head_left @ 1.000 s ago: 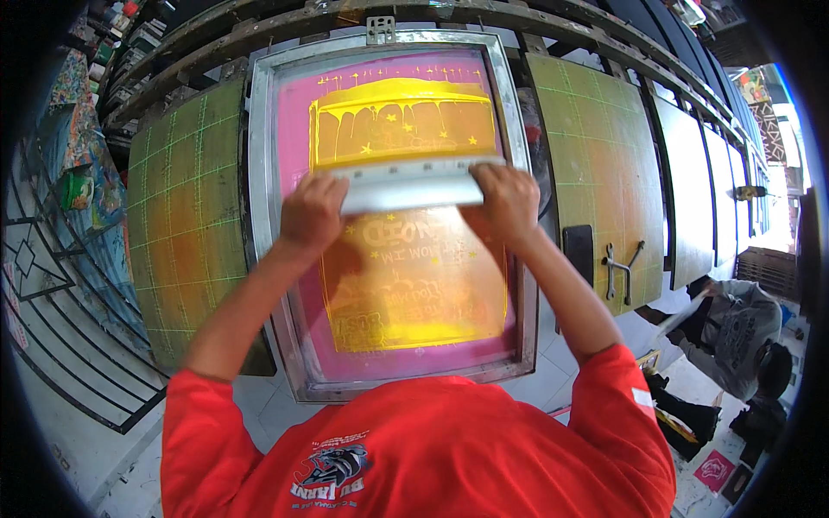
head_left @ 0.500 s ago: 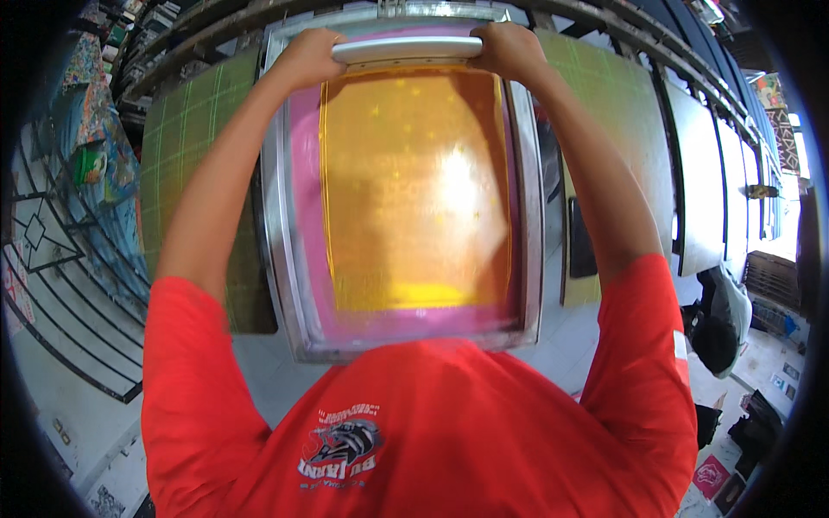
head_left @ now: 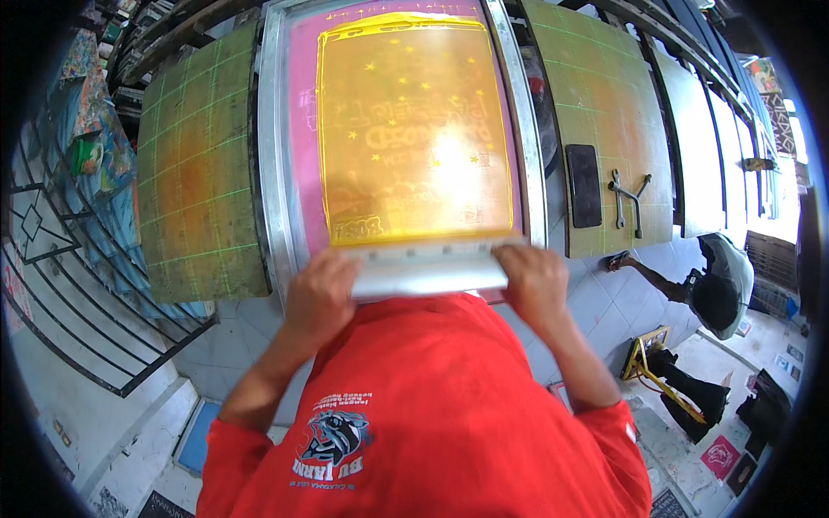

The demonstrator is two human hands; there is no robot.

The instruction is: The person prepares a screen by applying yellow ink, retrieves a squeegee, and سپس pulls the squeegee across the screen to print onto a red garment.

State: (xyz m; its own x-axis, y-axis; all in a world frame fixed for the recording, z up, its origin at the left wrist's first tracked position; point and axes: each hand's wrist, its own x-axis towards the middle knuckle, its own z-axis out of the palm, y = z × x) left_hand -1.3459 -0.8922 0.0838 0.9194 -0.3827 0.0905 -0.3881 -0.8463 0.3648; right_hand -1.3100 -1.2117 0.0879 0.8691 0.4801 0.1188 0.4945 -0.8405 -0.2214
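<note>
A wide silver squeegee (head_left: pixel 429 269) lies across the near end of a screen-printing screen (head_left: pixel 298 190), close to my red shirt. My left hand (head_left: pixel 325 292) is closed round its left end, and my right hand (head_left: pixel 535 278) grips the right end. The metal frame (head_left: pixel 275 147) borders a pink mesh with a yellow-orange rectangle (head_left: pixel 406 112) in its middle. Small yellow stars and faint lettering show in that rectangle. Yellow ink lines its edges and streaks the far end. Motion blurs the squeegee a little.
Green-lined boards (head_left: pixel 203 164) flank the screen on both sides. A dark phone (head_left: pixel 585 186) and two wrenches (head_left: pixel 619 198) lie on the right board. Another person (head_left: pixel 724 289) is at the right. A black metal railing (head_left: pixel 104 328) stands at the left.
Both hands have drawn the squeegee from the screen's far end to its near end, toward my body. The stars and lettering now show more plainly.
</note>
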